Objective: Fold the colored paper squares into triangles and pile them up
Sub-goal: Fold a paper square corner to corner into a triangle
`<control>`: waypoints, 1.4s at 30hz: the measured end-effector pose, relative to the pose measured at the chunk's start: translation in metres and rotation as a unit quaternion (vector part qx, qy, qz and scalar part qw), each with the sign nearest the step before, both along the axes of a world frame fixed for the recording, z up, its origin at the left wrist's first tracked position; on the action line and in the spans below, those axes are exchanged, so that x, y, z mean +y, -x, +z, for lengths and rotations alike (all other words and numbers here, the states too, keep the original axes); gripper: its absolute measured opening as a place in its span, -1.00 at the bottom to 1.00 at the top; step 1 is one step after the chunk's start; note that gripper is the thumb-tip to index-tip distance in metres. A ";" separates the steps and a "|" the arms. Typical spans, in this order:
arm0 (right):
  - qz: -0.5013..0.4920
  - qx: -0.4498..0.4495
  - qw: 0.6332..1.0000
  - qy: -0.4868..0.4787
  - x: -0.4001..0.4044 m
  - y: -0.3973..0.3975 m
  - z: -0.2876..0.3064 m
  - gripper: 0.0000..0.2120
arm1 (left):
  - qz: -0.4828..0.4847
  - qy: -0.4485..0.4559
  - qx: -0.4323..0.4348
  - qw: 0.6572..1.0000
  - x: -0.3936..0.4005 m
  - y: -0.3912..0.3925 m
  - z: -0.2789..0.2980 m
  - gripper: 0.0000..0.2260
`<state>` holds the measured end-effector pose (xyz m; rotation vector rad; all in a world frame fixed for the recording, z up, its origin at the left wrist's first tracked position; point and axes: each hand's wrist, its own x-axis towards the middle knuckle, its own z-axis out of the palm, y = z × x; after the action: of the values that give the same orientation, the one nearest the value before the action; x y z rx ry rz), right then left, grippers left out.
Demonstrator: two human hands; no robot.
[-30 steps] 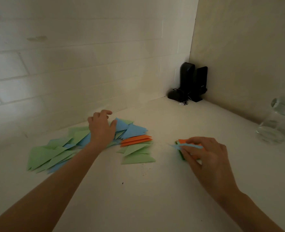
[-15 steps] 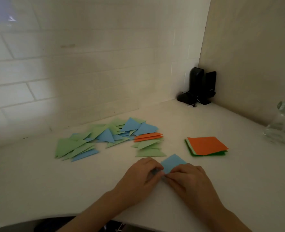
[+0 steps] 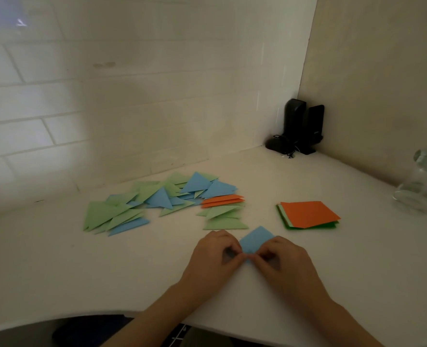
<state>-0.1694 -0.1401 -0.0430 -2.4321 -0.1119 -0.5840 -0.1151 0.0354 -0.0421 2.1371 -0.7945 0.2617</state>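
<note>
**Blue paper pinched at its near corner by both your hands**

Blue paper square (image 3: 256, 239) is lying on the white counter (image 3: 357, 271) just in front of you, turned like a diamond with one corner pointing to 12 o'clock. You are pinching its near corner, at 6 o'clock, with both hands: your left hand (image 3: 213, 256) is curling in from 9 o'clock and your right hand (image 3: 280, 259) from 3 o'clock, fingertips meeting over that corner. How far the fold has gone is hidden under your fingers.

At 12 o'clock from the square, just beyond your left hand, green folded triangles (image 3: 223, 217) are lying with orange triangles (image 3: 222, 200) on their far edge. From there toward 10 o'clock a loose spread of green and blue triangles (image 3: 142, 204) is fanning out across the counter, overlapping one another.

At 2 o'clock a stack of unfolded squares (image 3: 309, 214) is sitting apart from the triangles, orange sheet on top, green edges showing beneath.

Further out, a clear glass jar (image 3: 422, 186) is standing at 3 o'clock by the right wall, and two black speakers (image 3: 302, 123) are standing upright in the corner at 1 o'clock.
</note>
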 end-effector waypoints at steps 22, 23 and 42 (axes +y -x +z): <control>0.056 0.148 0.984 -0.085 -0.015 -0.003 0.017 -0.81 | -0.029 -0.005 0.091 0.995 0.015 -0.008 0.009 -0.83; 0.053 0.149 0.984 -0.085 -0.014 -0.003 0.017 -0.86 | -0.040 -0.008 0.092 0.995 0.018 -0.008 0.010 -0.82; 0.127 0.101 0.987 -0.005 -0.023 0.001 0.021 -0.89 | -0.075 -0.141 -0.119 0.980 0.004 0.003 0.003 -0.86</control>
<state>-0.1706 -0.1627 -0.0224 -2.4012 -0.3271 -0.2232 -0.1180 0.0391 -0.0391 2.3216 -1.1854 0.3465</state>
